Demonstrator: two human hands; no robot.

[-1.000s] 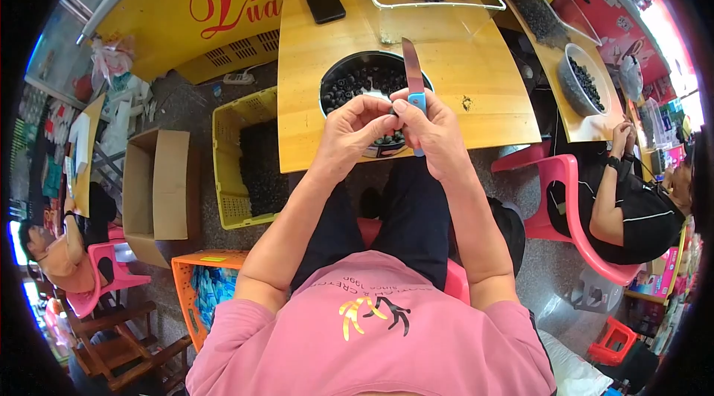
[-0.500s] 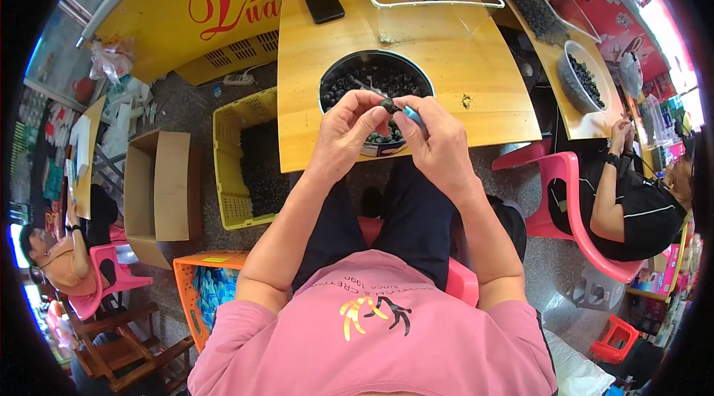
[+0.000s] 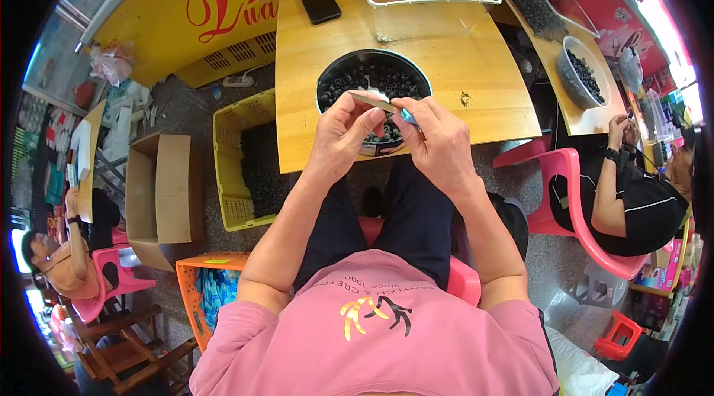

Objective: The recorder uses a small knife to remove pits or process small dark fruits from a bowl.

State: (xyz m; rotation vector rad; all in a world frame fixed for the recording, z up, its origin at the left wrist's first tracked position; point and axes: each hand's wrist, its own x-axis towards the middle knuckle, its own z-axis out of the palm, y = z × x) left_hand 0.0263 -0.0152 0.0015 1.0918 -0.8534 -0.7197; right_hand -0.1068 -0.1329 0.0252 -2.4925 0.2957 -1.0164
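In my right hand [image 3: 440, 136] is a small knife [image 3: 378, 104] with a blue handle, gripped between thumb and fingers. Its blade points left, across the fingertips of my left hand [image 3: 340, 137]. The left thumb and fingers are curled together in a pinch; whatever lies between them is hidden. Both hands hover over the near part of a round dark bowl [image 3: 318, 87] with a light rim. Small dark round fruits [image 3: 357, 80] fill the bowl, and some greenish ones show near its front.
A clear bin [image 3: 431, 20] with dark fruits stands at the table's back, near a black phone [image 3: 320, 5]. Left of the table are a yellow crate [image 3: 232, 173] and a cardboard box [image 3: 172, 188]. To the right, a person sits beside a fruit bowl [image 3: 576, 72].
The dark fruit seen between my fingertips half a second ago no longer shows. More of the knife blade is now visible, flatter across the left fingers. Both hands stay over the bowl.
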